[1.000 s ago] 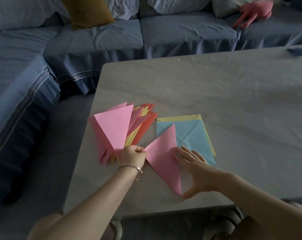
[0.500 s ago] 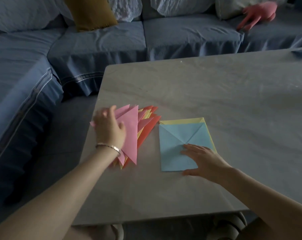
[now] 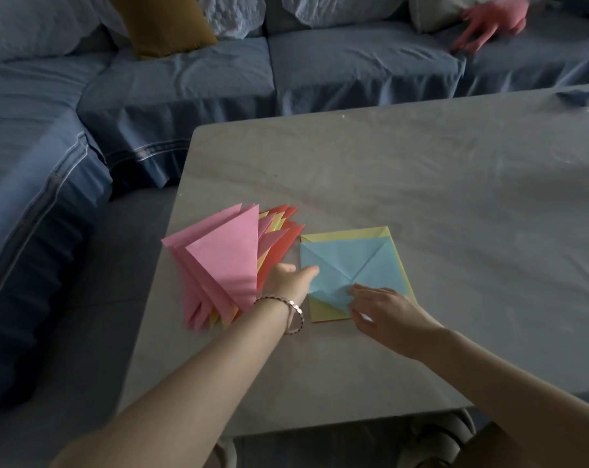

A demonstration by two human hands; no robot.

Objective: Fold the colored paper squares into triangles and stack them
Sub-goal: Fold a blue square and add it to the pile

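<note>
The left hand, thumb on the edge of the blue square with its grip hidden, and the open-fingered right hand on the near corner risk dragging the yellow square underneath askew, or brushing the triangle stack just left.

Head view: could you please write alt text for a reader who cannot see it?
Two hands touch a creased blue paper square atop a yellow sheet on a grey table: left hand at its left edge, right hand at its near corner. To its left lies a fanned stack of folded triangles.
</note>
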